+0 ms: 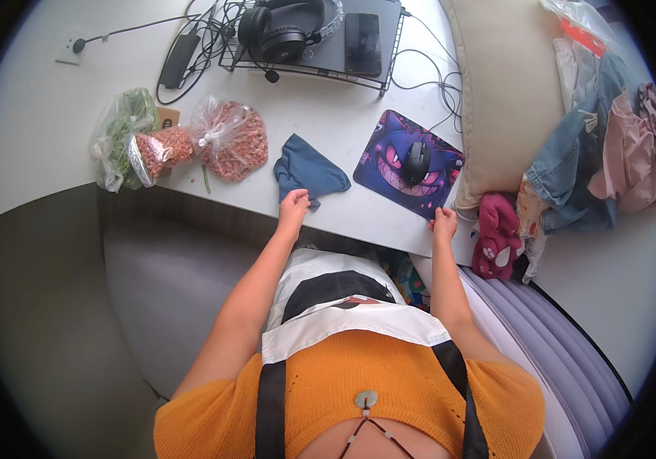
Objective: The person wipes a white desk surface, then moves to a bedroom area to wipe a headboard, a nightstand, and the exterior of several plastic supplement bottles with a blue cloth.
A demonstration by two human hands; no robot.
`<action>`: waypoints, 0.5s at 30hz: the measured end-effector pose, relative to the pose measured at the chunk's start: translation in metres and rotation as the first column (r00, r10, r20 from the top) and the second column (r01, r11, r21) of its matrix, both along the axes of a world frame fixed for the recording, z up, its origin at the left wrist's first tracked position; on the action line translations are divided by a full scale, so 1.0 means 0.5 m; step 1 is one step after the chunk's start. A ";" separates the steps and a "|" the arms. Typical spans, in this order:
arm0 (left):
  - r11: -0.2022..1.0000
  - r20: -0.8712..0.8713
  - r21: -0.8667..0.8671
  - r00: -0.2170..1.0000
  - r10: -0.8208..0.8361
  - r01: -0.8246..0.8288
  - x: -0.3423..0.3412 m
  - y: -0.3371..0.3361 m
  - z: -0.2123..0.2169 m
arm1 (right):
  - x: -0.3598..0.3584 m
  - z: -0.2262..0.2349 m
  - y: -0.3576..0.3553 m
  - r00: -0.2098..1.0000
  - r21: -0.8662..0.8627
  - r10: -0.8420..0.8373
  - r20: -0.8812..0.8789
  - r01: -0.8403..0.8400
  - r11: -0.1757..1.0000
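A folded dark blue cloth (309, 164) lies on the white desk near its front edge. Curled at the cloth's near edge, my left hand (294, 208) pinches it. To the right is a dark purple mouse pad (381, 161) with a cartoon face on it, and a black mouse (417, 162) rests on top. My right hand (443, 222) has its fingers closed on the pad's near right corner. Both forearms reach up from below, past a white and black apron (358, 321).
Left on the desk (305, 107) sit bags of pinkish pellets (240, 141) and green vegetables (121, 126). Behind are headphones (282, 38) and a phone (363, 44) on a laptop stand, with cables. A beige cushion (500, 92), heaped clothes (580, 145) and a magenta plush toy (496, 237) are right.
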State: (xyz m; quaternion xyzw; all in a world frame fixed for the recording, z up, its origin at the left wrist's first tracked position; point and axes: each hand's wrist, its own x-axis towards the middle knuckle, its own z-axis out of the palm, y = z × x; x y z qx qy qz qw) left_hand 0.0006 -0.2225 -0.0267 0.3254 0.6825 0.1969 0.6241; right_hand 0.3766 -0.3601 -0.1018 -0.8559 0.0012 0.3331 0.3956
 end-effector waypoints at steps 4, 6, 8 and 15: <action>0.982 -0.008 0.037 0.982 0.187 -0.187 -0.064 -0.022 0.020 | -0.064 0.070 -0.009 0.901 0.013 0.198 0.386 -0.220 0.975; 0.970 -0.039 0.128 0.977 0.212 -0.205 -0.096 -0.029 0.015 | -0.149 0.178 0.032 0.821 0.062 0.362 0.442 -0.430 0.901; 0.942 -0.038 0.198 0.958 0.283 -0.270 -0.118 -0.016 -0.005 | -0.230 0.209 0.073 0.676 0.084 0.572 0.464 -0.676 0.732; 0.960 0.000 0.169 0.974 0.227 -0.224 -0.243 -0.013 -0.032 | -0.494 0.181 0.283 0.163 -0.087 0.756 0.634 -0.956 0.278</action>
